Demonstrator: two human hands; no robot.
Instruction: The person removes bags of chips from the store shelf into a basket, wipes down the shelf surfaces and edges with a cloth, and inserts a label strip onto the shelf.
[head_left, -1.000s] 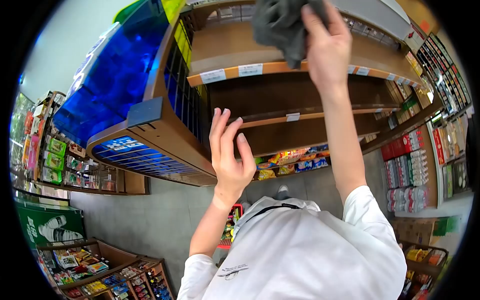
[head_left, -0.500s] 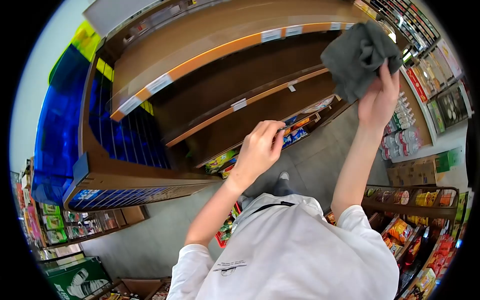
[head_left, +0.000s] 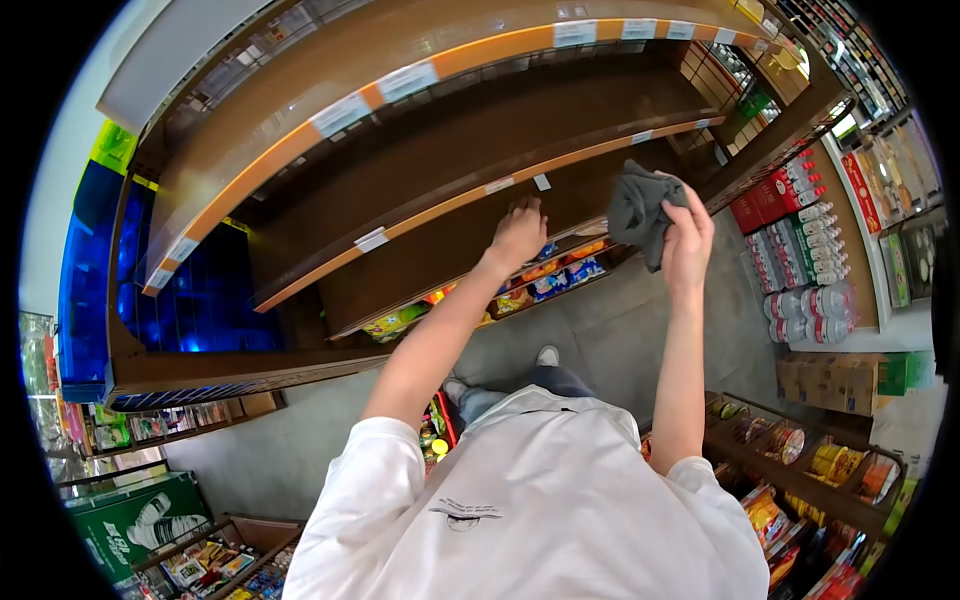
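My right hand (head_left: 688,232) is closed around a crumpled dark grey cloth (head_left: 640,212), raised in front of the right part of the shelf unit. The cloth hangs in folds from my fingers, apart from the shelves. My left hand (head_left: 519,237) reaches toward the lower shelf (head_left: 440,262), back of the hand up and fingers partly stretched. Its fingertips are near a small white tag (head_left: 542,182) hanging below the middle shelf's edge (head_left: 440,218). Whether they touch the shelf, I cannot tell. The thumb side is partly hidden.
Orange price strips (head_left: 500,50) edge the upper shelf. Bagged snacks (head_left: 555,283) lie on the bottom level. Packs of bottles (head_left: 800,250) and cardboard boxes (head_left: 830,382) stand at right. A snack rack (head_left: 800,450) is beside me. A red basket (head_left: 447,420) sits near my feet.
My right hand has come down and slightly left with the cloth, away from the upper shelf. My left hand has moved up and forward toward the lower shelf. The view has shifted.
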